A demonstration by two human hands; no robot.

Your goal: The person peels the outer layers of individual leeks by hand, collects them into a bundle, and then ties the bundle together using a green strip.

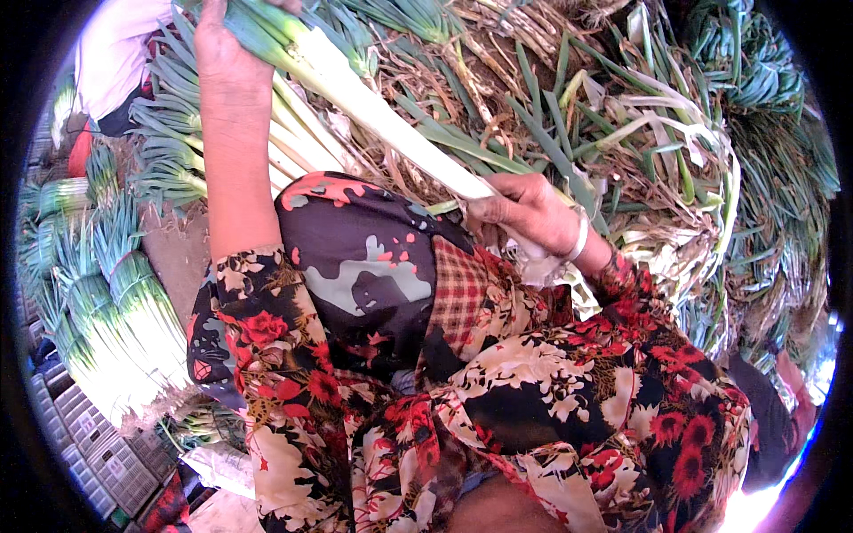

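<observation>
Lighting: bright, even daylight; soft shadows only. Glare: blown-out white-blue patch at lower right rim; white cloth at upper left overexposed. Distortion: strong fisheye, black circular vignette, edges bent. Focus: centre fairly sharp; rim soft, colours oversaturated, slight purple fringing at the border.

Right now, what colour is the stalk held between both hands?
The leek stalk is white along its shaft, turning green toward the upper end; the head view shows it best.

Smooth, waxy white stalk of a leek, gripped by left hand and right hand; glossy bangle at right wrist. Dry, fibrous, matt trimmings heaped far right. Soft printed cloth sleeves; ribbed plastic crates near left.
</observation>
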